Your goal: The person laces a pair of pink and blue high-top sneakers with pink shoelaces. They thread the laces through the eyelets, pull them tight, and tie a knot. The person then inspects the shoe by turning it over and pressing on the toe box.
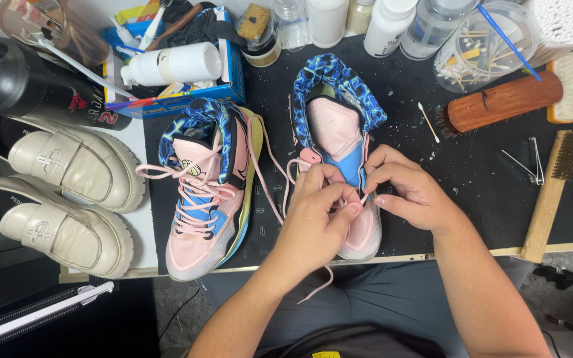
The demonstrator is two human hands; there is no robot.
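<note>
1. Here I look down on the tabletop [472,172], covered by a black mat speckled with pale spots, its near edge running just above my lap.
2. Two cream loafers [67,192] sit side by side at the left edge, off the mat, toes pointing right.
3. On the mat stand two pink high-top sneakers with blue marbled collars. The left sneaker [210,192] is fully laced and tilts slightly onto its side, showing a yellow-green sole edge.
4. The right sneaker [339,132] stands upright in the middle of the mat, directly in front of me, tongue pulled open, toe towards me; my hands cover its lower half.
5. My left hand [316,222] lies over the toe end, fingers curled, thumb and forefinger pinched on the pink lace [319,288], whose loose end trails over the tabletop edge.
6. My right hand [406,189] sits just beside it, fingertips closed on the same lace near the eyelets, touching the left fingers.
7. A round wooden-backed brush [499,103] lies to the upper right, with a long flat brush [555,192] near the right edge.
8. A blue box [233,73] holding a white bottle [177,65] stands behind the left sneaker.
9. Metal tweezers [532,162] lie between the brushes, and a cotton swab [428,121] lies right of the sneaker.
</note>
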